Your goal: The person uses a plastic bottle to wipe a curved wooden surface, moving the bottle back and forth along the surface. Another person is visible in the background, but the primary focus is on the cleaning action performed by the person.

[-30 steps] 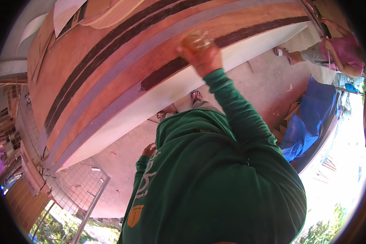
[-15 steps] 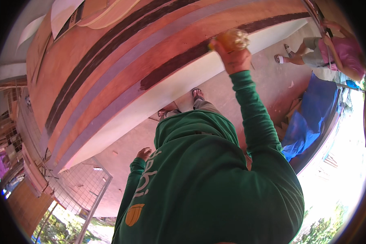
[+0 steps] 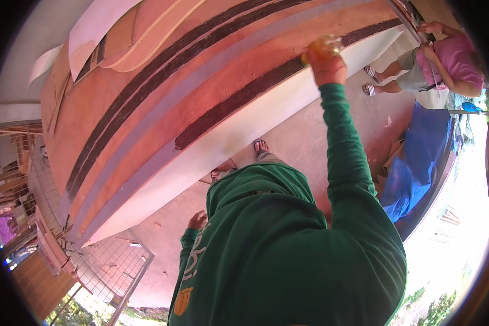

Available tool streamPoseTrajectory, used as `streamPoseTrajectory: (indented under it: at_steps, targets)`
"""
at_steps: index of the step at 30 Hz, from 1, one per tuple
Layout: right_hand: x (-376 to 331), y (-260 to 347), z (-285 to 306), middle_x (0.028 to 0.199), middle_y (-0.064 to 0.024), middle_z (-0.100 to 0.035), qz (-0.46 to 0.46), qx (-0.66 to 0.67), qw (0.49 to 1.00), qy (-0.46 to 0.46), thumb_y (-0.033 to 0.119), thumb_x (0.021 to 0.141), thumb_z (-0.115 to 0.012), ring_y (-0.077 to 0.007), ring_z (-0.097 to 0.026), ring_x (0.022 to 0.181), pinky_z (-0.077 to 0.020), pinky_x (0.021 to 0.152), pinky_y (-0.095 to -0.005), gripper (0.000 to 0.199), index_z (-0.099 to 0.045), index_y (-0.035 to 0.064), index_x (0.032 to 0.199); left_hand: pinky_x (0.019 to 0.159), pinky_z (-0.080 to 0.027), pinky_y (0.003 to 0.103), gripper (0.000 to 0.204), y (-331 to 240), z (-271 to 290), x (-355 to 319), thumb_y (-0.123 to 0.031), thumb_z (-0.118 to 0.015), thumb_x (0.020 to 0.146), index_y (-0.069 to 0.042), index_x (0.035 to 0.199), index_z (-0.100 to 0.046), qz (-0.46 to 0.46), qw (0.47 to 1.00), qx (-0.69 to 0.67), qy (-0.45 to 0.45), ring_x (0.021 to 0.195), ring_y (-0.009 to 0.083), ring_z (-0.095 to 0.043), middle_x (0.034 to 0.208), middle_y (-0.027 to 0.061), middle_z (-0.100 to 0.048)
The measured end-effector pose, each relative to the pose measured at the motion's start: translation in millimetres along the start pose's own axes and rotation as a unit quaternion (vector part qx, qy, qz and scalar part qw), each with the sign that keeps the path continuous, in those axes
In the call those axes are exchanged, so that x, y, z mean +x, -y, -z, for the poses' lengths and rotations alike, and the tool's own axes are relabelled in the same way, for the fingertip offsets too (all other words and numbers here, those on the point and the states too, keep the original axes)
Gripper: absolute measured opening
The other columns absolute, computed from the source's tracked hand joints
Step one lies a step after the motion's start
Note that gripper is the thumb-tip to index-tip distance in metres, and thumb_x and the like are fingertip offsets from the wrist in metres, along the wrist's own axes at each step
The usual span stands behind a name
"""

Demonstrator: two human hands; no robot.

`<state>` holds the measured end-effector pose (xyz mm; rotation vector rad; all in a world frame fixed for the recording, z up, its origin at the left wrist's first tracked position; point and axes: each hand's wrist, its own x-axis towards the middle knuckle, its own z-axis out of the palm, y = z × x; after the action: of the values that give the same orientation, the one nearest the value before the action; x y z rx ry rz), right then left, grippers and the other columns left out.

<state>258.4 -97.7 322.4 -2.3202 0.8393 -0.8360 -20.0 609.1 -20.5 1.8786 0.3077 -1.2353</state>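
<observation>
My right hand, arm stretched out and up, is closed round a shiny amber, see-through container. Motion blurs it, so its exact kind cannot be made out. A yellowish tip shows at its left side, close to the dark brown stripe on the orange-pink painted surface. At my left side hangs my left hand, fingers loosely apart, with nothing seen in it. Dark brown and lavender stripes run along the surface, above a whitish band.
To the right, a person in a pink top stands holding a thin rod. A blue tarp hangs nearer on that side. Wire mesh is at the lower left. Curved boards lean at the upper left. My feet are on the concrete floor.
My right hand has moved up and to the right along the dark stripe with the amber container. My left hand shifts slightly. The person in pink appears further left in view.
</observation>
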Motion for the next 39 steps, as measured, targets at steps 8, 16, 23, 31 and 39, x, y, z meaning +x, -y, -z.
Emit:
streamPoseTrajectory:
  at_steps: [8,16,23,31,39]
  targets:
    - [84.1,-72.7,18.1,0.093,-0.0101,-0.078,-0.076,0.022,0.997,0.024,0.058,0.078,-0.082,-0.0265,-0.075,0.089,-0.0572,0.085,-0.0369,0.056,-0.079,0.0081,0.103,0.097,-0.055,0.037,0.048,39.5,-68.5,-3.7,-0.022,-0.066,0.101,-0.005,0.145,-0.056,-0.027,0.998,0.054,0.007,0.115,0.0211,-0.067,0.124,0.0127,-0.07]
    - [71.4,-59.7,-6.5,0.099,-0.0142,-0.079,0.042,0.036,0.993,0.103,0.056,0.078,-0.085,-0.0293,-0.076,0.096,-0.058,0.087,-0.0393,0.058,-0.078,0.0069,0.108,0.097,-0.054,0.037,0.048,-18.9,-104.7,-15.8,-0.022,-0.065,0.101,-0.006,0.145,-0.054,-0.012,0.999,-0.051,0.008,0.118,0.0224,-0.067,0.13,0.0142,-0.068]
    - [97.2,-69.1,14.7,0.101,-0.0123,-0.079,-0.016,-0.022,0.989,0.145,0.051,0.081,-0.085,-0.0241,-0.077,0.092,-0.0595,0.081,-0.0343,0.055,-0.076,0.0032,0.108,0.091,-0.055,0.04,0.052,-215.1,-115.7,-73.8,-0.018,-0.062,0.101,-0.008,0.151,-0.047,0.053,0.997,-0.052,-0.024,0.122,0.023,-0.065,0.137,0.0148,-0.065]
    - [71.0,-51.8,-13.1,0.1,-0.0199,-0.075,0.089,0.009,0.99,0.109,0.053,0.079,-0.084,-0.0382,-0.073,0.093,-0.0591,0.081,-0.044,0.053,-0.075,0.0095,0.108,0.092,-0.055,0.041,0.053,-122.8,-148.7,-57.4,-0.02,-0.063,0.1,-0.007,0.149,-0.049,0.024,0.999,-0.029,-0.037,0.122,0.0251,-0.065,0.135,0.0161,-0.066]
    - [101.3,-115.1,52.8,0.091,-0.01,-0.074,-0.241,0.437,0.865,0.055,0.044,0.094,-0.076,-0.0181,-0.07,0.061,-0.0586,0.057,-0.0258,0.044,-0.069,0.0059,0.114,0.094,-0.055,0.042,0.053,-99.4,-161.0,-53.4,-0.022,-0.065,0.098,-0.007,0.147,-0.05,0.015,0.999,-0.021,-0.048,0.121,0.0273,-0.065,0.134,0.0175,-0.066]
